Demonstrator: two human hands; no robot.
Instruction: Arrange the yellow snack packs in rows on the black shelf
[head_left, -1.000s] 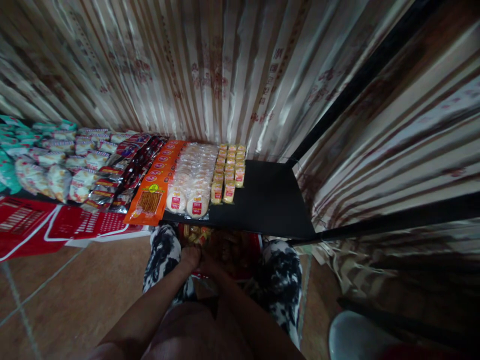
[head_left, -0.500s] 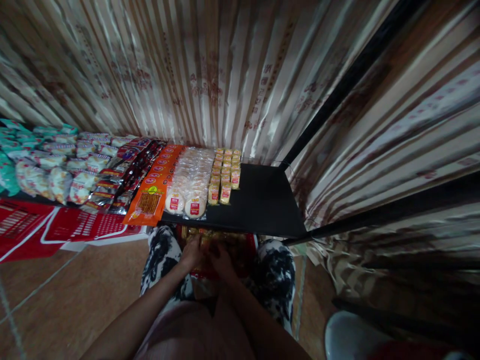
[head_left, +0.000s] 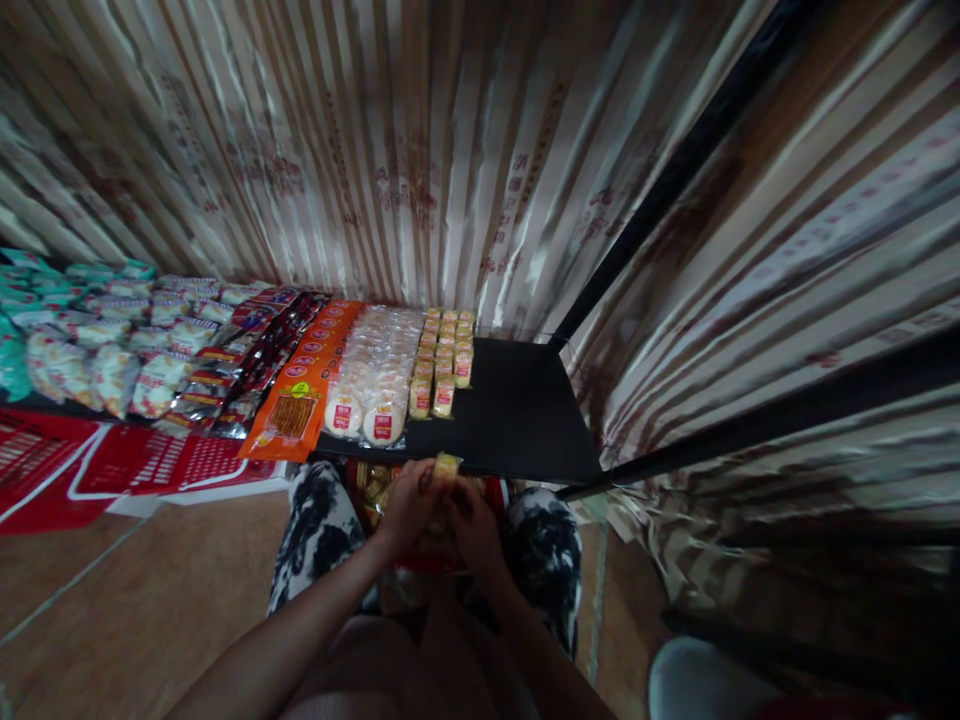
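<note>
Just in front of the shelf's near edge, a small yellow-wrapped snack packet (head_left: pixel 447 465) stands up between my hands. My left hand (head_left: pixel 407 505) is closed on its left side. My right hand (head_left: pixel 472 518) has bent fingers against its lower right; the exact grip is dim. Beneath both hands, a red container (head_left: pixel 420 562) between my knees holds many gold-yellow packets (head_left: pixel 375 488). On the black shelf (head_left: pixel 517 400), similar yellow packets (head_left: pixel 442 365) stand in rows, beside clear-wrapped round white crackers (head_left: pixel 367 385).
Left along the shelf are an orange snack bag (head_left: pixel 296 400), dark shiny packets (head_left: pixel 240 360), white packets (head_left: pixel 161 380) and green packets (head_left: pixel 15 360). Black metal posts (head_left: pixel 667 190) rise at right before a striped curtain (head_left: pixel 450 150). Red printed cardboard (head_left: pixel 142 460) lies below left.
Both hands have come up from inside the red container towards the shelf edge, and a yellow snack packet now shows between them. The view has shifted slightly.
</note>
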